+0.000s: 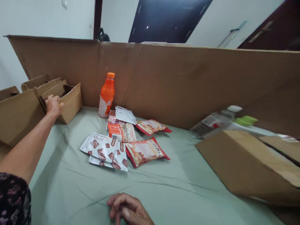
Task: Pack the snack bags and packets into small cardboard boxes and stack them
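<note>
My left hand (53, 105) reaches far left and rests on the flap of a small open cardboard box (70, 101), fingers curled over its edge. Low at the frame's bottom, my right hand (127, 211) lies on the pale green sheet (164, 193) with its fingers curled under, holding nothing I can see. Between them lies a pile of snack packets: white ones with brown squares (103, 150), red ones (145, 151), and an orange one (117, 131). An orange drink bottle (107, 95) stands upright behind the pile.
A tall cardboard wall (187, 81) runs across the back. Another cardboard box (16, 115) sits at far left. A large flat box (248, 162) lies at right, with wrapped bottles (215, 122) behind it.
</note>
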Demonstrator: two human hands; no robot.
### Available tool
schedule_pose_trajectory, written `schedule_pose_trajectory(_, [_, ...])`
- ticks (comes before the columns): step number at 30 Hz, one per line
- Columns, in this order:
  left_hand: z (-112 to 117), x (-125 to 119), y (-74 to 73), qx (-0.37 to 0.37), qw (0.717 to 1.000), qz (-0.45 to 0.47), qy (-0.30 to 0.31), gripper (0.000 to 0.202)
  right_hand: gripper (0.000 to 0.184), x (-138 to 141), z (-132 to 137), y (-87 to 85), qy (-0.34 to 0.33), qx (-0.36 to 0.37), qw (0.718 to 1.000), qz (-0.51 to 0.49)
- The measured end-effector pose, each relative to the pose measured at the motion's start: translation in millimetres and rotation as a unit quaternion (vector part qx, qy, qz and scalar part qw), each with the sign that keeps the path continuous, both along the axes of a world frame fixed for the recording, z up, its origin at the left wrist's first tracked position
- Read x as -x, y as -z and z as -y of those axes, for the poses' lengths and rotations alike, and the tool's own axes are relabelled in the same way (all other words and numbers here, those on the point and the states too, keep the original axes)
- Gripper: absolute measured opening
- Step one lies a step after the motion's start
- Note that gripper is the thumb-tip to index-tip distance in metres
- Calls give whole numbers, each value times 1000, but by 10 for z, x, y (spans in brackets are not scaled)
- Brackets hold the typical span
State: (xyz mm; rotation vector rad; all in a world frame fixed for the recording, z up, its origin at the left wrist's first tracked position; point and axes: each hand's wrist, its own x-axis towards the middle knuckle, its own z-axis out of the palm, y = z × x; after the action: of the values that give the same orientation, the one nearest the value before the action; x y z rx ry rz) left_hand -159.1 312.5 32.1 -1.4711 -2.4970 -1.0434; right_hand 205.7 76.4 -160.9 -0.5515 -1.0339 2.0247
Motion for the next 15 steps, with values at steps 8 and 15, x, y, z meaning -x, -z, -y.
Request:
schedule_pose_trajectory(8, [1448, -23, -397, -72, 996, 43, 13, 32, 41, 11, 26, -222, 64, 14, 996, 56])
schedule_pose_trajectory(15, [2791, -532, -270, -183, 955, -43, 228, 14, 65, -238, 53, -524, 255, -16, 966, 45])
